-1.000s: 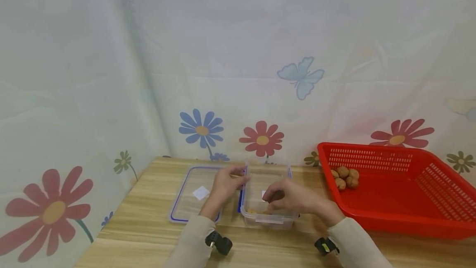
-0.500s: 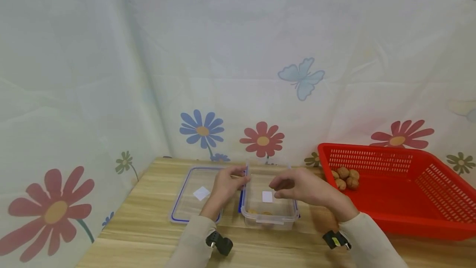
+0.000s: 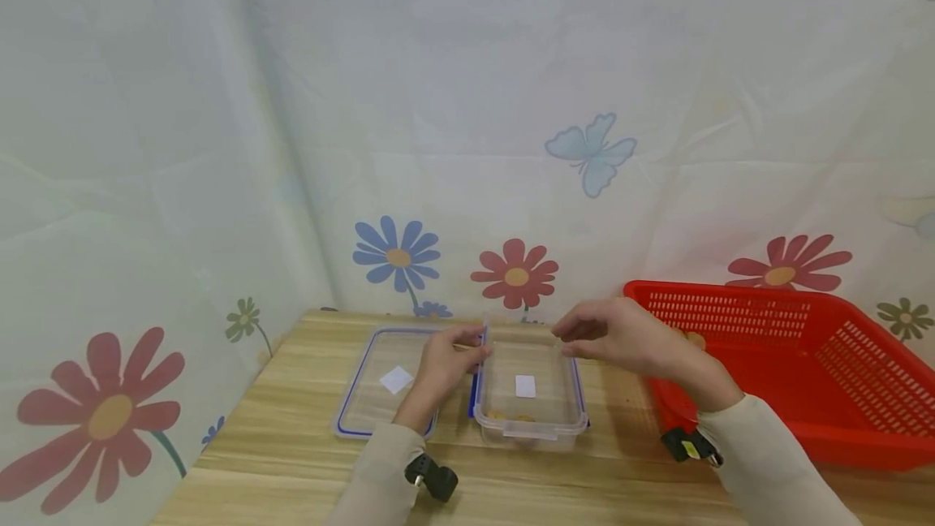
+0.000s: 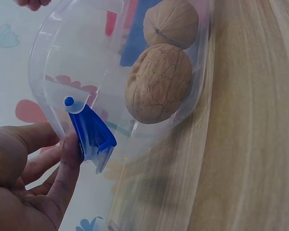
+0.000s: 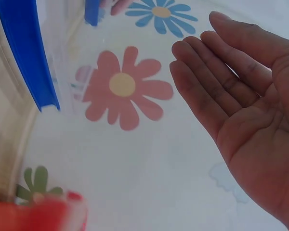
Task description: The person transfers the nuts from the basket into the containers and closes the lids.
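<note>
A clear plastic food container stands lidless on the wooden table, with blue latches on its sides. Two walnuts lie inside, one walnut in front of another walnut in the left wrist view. My left hand pinches the container's left rim between thumb and fingers, close to a blue latch. Above the far right corner of the container hovers my right hand, holding nothing. Its fingers are extended with the palm bare in the right wrist view.
Left of the container lies its flat clear lid with a blue seal, partly behind the left forearm. A red plastic basket stands at the right; walnuts in it are mostly hidden by the right hand. A floral curtain hangs behind the table.
My right hand has risen out of the container and moved right toward the red basket, its fingers loosening. The left hand has kept its place on the rim.
</note>
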Demonstrator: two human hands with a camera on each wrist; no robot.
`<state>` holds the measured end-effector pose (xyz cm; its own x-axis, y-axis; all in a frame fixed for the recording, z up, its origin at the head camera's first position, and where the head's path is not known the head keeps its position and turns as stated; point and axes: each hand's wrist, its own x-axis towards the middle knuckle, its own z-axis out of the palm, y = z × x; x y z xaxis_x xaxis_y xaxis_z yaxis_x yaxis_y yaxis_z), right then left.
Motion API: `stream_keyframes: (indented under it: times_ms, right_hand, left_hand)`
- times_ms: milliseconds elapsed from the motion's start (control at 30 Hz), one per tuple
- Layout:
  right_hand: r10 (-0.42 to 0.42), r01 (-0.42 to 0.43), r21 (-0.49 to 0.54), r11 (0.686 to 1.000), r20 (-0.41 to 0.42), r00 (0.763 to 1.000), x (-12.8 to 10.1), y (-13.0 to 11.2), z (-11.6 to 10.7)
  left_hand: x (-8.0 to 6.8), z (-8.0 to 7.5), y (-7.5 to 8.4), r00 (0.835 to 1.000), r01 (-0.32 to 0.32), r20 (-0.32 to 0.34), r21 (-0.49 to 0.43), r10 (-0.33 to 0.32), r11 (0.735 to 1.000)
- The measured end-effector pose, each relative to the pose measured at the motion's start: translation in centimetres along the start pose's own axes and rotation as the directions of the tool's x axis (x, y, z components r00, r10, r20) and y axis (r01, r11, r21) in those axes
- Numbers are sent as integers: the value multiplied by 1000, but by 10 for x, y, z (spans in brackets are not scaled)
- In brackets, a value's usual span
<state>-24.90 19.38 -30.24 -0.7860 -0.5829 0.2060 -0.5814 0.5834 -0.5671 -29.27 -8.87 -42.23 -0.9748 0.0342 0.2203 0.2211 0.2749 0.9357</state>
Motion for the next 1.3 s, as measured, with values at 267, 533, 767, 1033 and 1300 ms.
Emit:
stream_keyframes:
  times_ms: [267, 533, 767, 1033, 1300]
  right_hand:
    - [40, -41, -26, 999, -41, 998, -6, 2, -22]
    - [78, -81, -36, 996, -58, 995, -9, 10, -44]
    - [102, -105, -48, 993, -57, 993, -11, 26, -62]
    - [116, -123, -84, 989, -86, 990, -15, 45, -78]
    - [171, -175, -77, 982, -59, 984, -17, 67, -83]
  left_hand:
    - [-1, 0, 0, 1000, 9, -3, 7, -9, 1000]
    - [0, 0, -2, 1000, 12, -4, 5, -12, 1000]
    - [0, 0, -2, 1000, 7, -6, 8, -7, 1000]
    - [0, 1, -2, 1000, -2, -8, 13, 2, 1000]
    - [1, 0, -3, 1000, -14, -3, 14, 14, 1000]
